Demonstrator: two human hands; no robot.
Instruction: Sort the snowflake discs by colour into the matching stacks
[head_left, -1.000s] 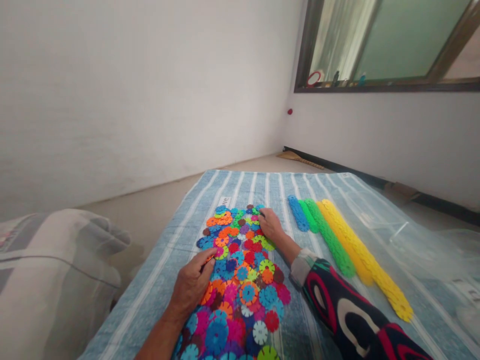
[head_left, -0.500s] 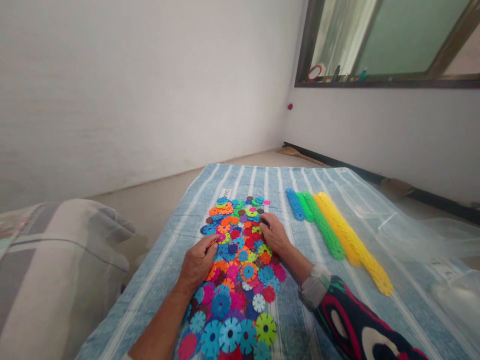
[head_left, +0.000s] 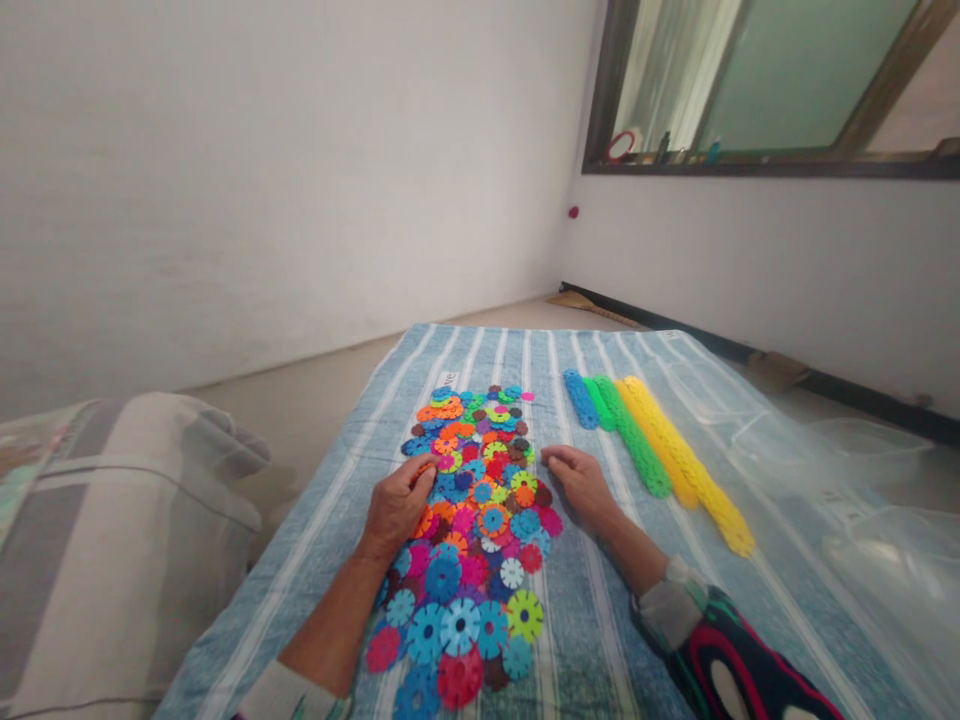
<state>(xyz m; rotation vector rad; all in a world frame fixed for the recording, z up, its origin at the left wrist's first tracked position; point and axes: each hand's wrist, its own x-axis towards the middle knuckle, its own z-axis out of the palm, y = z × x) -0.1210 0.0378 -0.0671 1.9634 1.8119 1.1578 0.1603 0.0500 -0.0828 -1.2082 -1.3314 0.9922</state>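
Observation:
A spread of notched plastic discs (head_left: 457,575) in many colours lies in a long heap on the striped cloth. At its left edge my left hand (head_left: 397,508) is closed, thumb and forefinger pinching a disc whose orange edge shows at the fingertips. My right hand (head_left: 583,485) hovers just off the right side of the heap, its fingers curled together. Whatever those fingers hold, if anything, is hidden. Dark brown discs (head_left: 520,444) lie in the heap near the right fingertips.
To the right lie joined rows of discs: a blue row (head_left: 580,400), a green row (head_left: 634,440) and a yellow row (head_left: 697,475). Clear plastic containers (head_left: 862,450) stand at the right edge. A cloth-covered form (head_left: 135,540) is at the left.
My right hand has drawn back to the right, away from the heap; the dark disc at its fingertips no longer shows there. My left hand keeps its pinch. The view has shifted slightly.

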